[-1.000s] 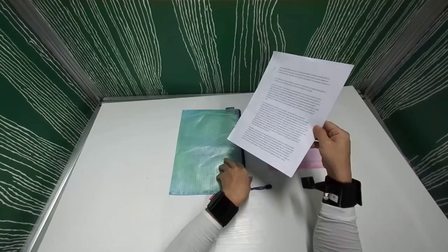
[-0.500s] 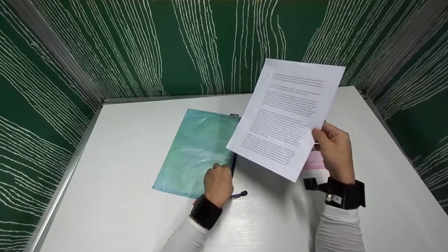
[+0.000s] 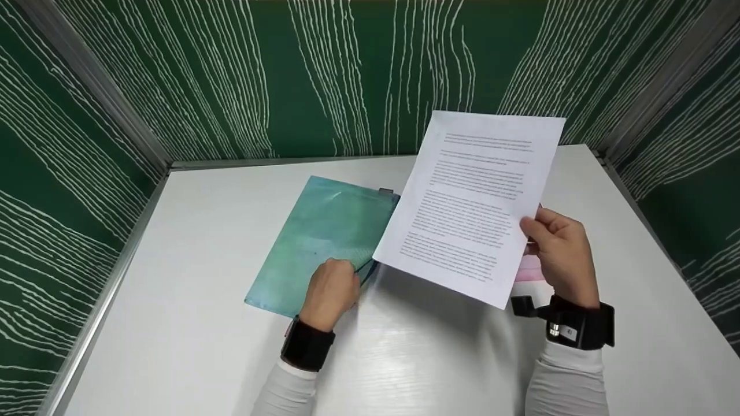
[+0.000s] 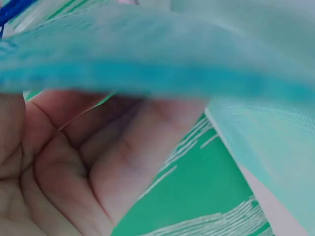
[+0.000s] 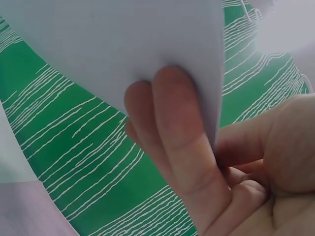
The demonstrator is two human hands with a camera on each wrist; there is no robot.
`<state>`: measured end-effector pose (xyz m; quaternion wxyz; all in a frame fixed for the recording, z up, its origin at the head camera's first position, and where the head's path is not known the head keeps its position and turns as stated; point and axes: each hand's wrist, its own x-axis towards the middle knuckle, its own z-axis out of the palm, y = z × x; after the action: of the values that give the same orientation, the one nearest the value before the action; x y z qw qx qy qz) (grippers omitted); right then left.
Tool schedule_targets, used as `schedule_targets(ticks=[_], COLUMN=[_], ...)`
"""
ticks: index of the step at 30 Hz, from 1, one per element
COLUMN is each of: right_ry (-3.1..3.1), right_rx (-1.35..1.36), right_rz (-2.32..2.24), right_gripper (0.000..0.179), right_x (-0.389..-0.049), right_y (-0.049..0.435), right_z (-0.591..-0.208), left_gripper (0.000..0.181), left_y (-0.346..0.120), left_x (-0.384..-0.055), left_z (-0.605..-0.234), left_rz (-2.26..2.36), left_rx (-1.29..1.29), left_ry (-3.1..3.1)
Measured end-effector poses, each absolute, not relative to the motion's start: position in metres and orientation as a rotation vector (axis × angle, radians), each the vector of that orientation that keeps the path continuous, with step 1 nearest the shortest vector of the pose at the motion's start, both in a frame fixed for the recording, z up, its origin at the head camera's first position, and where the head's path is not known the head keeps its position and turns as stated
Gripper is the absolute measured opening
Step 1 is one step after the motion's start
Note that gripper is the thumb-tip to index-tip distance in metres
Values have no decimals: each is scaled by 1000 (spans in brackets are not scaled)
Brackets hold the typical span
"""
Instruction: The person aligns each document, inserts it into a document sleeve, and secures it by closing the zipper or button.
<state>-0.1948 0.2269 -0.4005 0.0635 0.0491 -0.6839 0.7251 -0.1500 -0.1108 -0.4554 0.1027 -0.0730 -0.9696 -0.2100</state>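
In the head view, a teal zip pouch [image 3: 318,231] lies turned at a slant on the table, its dark zip edge facing right. My left hand [image 3: 332,292] grips the pouch at its near right corner, where that edge is lifted. The left wrist view has the pouch's bright teal border [image 4: 147,78] crossing in front of the curled fingers [image 4: 142,152]; a blue cord [image 4: 10,12] shows at top left. My right hand [image 3: 563,254] pinches a printed sheet of paper [image 3: 474,202] by its right edge, thumb on the printed side. Behind the sheet, two fingertips [image 5: 177,108] press its back.
A pink flat item [image 3: 529,270] lies partly hidden under the sheet and right hand. The white table [image 3: 191,231] is bounded by green walls [image 3: 312,86] with white wavy lines. Each wrist wears a black strap [image 3: 307,345].
The left hand has moved left, curled its fingers at the pouch's corner and swung the pouch to a slant. The right hand has lowered the sheet slightly and turned it more upright.
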Motion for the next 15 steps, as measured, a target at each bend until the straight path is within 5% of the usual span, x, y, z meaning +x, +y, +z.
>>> schedule_targets(ticks=[15], right_ry=[-1985], right_rx=[181], right_rz=[2279], right_gripper=[36], right_x=[-192], right_y=[235], right_z=[-399], left_gripper=[46], left_y=[-122], left_x=[-140], left_z=[-436], left_rz=[-626], left_rx=[-249], left_ry=[-2854])
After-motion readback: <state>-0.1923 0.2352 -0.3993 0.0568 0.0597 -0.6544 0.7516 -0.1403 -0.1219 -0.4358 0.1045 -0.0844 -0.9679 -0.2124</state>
